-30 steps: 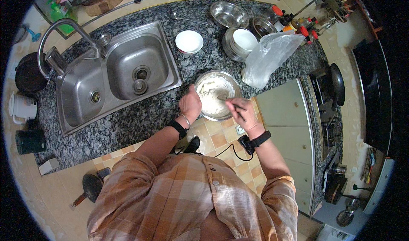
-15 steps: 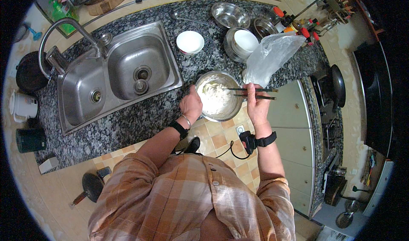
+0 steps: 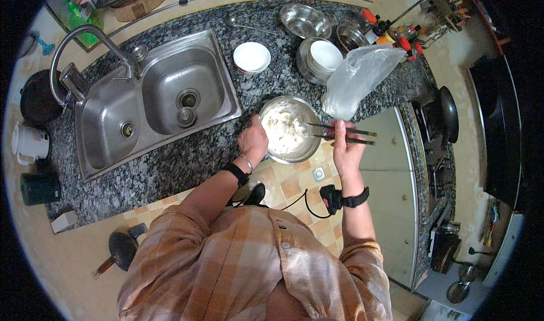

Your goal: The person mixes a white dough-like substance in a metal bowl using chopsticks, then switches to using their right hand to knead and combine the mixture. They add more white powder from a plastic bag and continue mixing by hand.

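A steel mixing bowl [image 3: 309, 145] with a lumpy white flour mixture [image 3: 285, 129] in it sits at the counter's front edge. My left hand [image 3: 253, 140] grips the bowl's left rim, its thumb up at the edge. In my right hand [image 3: 348, 148] is a pair of dark chopsticks [image 3: 358, 136], closed between thumb and fingers. Their tips reach into the mixture from the right, and their back ends stick out past my hand. Just beyond the bowl, a clear plastic bag [image 3: 365, 74] with white powder low in it stands on the counter.
To the left is a double steel sink [image 3: 184, 88] with a tall faucet [image 3: 93, 32]. A white bowl [image 3: 251, 56], a ladle [image 3: 252, 26], a steel basin [image 3: 306, 20] and stacked bowls [image 3: 326, 54] stand farther back. Condiment bottles [image 3: 396, 36] crowd the back right; a stove lies right.
My right hand has moved slightly right and toward me, drawing the chopsticks the same way through the mixture. My left hand keeps its grip on the bowl.
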Available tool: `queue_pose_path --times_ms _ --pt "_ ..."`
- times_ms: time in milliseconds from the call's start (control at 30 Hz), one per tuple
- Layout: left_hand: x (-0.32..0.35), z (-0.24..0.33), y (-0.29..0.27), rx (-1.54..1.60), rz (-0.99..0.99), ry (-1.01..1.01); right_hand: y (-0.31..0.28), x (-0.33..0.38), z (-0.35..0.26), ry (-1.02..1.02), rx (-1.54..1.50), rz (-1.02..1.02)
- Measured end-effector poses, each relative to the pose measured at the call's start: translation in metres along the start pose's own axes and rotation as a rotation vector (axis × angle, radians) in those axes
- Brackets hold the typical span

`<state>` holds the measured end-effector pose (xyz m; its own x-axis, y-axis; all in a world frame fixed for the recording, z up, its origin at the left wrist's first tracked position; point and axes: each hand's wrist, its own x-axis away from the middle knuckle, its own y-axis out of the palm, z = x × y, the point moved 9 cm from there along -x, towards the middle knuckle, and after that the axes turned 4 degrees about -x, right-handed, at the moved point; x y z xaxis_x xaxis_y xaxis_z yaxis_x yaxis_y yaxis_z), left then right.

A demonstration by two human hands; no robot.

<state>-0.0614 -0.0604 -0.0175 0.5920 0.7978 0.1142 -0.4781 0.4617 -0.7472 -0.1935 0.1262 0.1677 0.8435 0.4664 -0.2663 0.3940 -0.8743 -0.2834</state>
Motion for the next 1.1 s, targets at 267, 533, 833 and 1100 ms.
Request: queue_pose_path --times_ms 267,533,833,1100 --pt "0.001 0.002 -0.003 -0.014 0.026 0.040 0.004 0.000 0.034 -0.133 0.208 0.009" --pt "0.001 0.009 -0.007 -0.043 0.020 0.077 0.048 -0.003 0.116 0.073 -0.047 0.114" --pt "0.001 0.011 -0.010 -0.018 0.045 0.080 0.039 0.016 0.048 -0.118 0.192 -0.357" --pt "0.000 0.010 -0.007 -0.007 0.036 0.067 0.038 0.049 0.016 -0.186 0.236 -0.452"
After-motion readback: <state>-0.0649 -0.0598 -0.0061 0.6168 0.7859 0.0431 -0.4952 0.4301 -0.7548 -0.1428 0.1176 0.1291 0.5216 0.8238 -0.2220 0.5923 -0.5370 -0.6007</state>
